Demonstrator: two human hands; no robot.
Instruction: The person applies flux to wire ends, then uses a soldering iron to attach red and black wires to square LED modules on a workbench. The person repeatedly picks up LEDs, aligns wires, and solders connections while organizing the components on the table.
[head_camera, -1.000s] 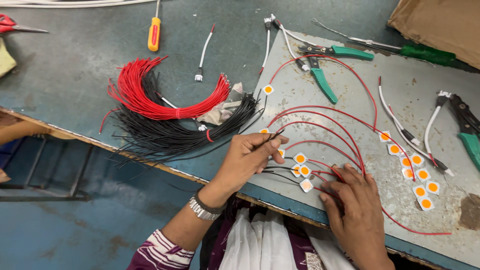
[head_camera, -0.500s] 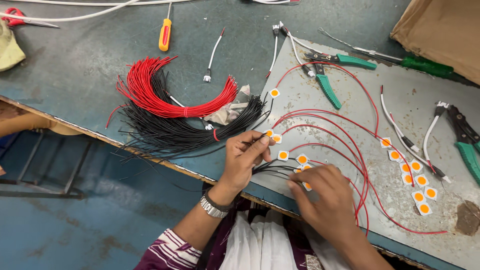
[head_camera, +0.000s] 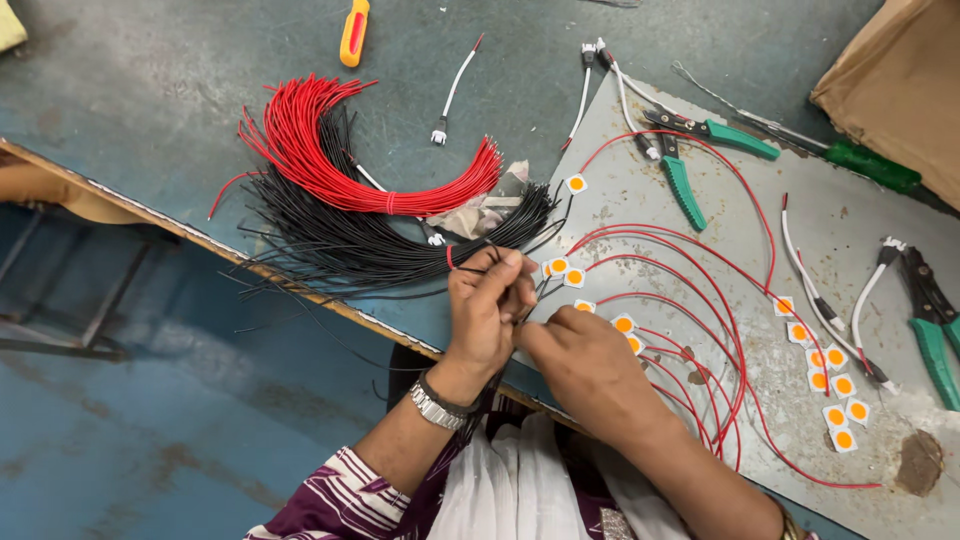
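A thin black wire (head_camera: 530, 290) is pinched between the fingers (head_camera: 510, 272) of the left hand (head_camera: 487, 310), just at the tied end of the black wire bundle (head_camera: 380, 245) lying on the surface (head_camera: 150, 90). The left fingers are closed together on that wire. The right hand (head_camera: 590, 370) sits just beside the left, touching it, with its fingers curled inward; whether they clamp anything cannot be told, as the back of the hand hides them. A metal wristwatch (head_camera: 437, 403) is on the left wrist.

Just beyond the hands, small square white LED chips with orange centres (head_camera: 560, 267) lie on a grey metal sheet (head_camera: 830, 215), joined to looping red wires (head_camera: 700, 290). More such chips (head_camera: 838, 400) cluster near the right edge. Above the black bundle lies a curved red wire bundle (head_camera: 340, 165), touching it. Farther out are green-handled pliers (head_camera: 690, 165), a second green-handled tool (head_camera: 935, 320), a green-handled screwdriver (head_camera: 850, 155), an orange-handled screwdriver (head_camera: 353, 32), short white leads (head_camera: 455, 90) and a cardboard box (head_camera: 900, 85) at the top right corner.
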